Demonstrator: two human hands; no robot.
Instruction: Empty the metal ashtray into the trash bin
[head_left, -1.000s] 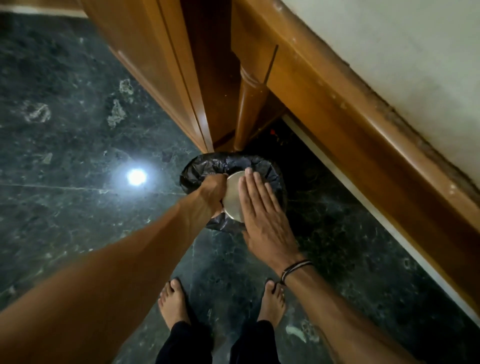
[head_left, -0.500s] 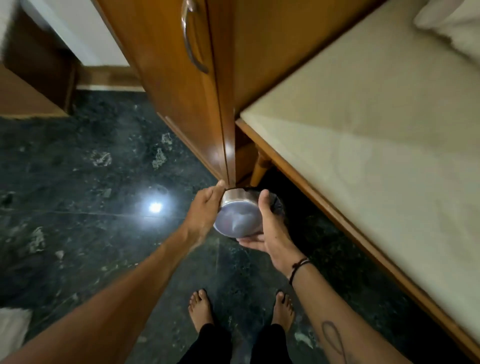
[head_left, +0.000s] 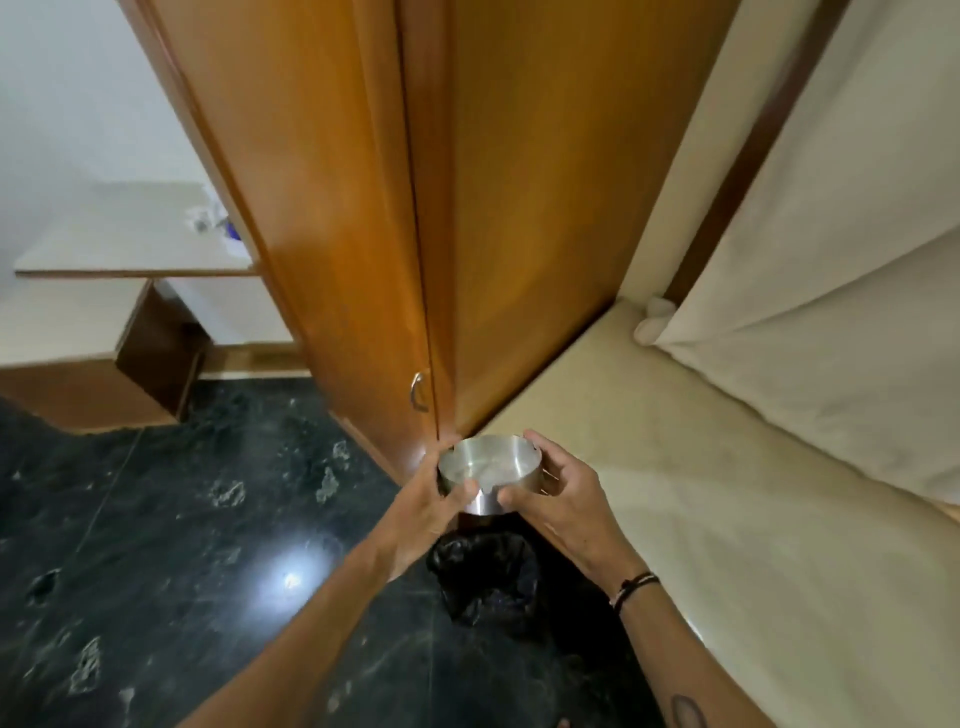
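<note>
Fingers (head_left: 470, 488) grip ashtray (head_left: 488, 467) (upright) above dark marble floor (head_left: 156, 545).

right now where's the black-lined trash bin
In the head view, the black-lined trash bin stands on the dark marble floor low in the middle, below the round metal ashtray, by the wooden wardrobe's corner.

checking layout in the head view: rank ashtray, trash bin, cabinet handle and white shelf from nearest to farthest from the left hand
From the left hand:
1. ashtray, held in both hands
2. trash bin, below on the floor
3. cabinet handle, above on the door
4. white shelf, far upper left
</note>
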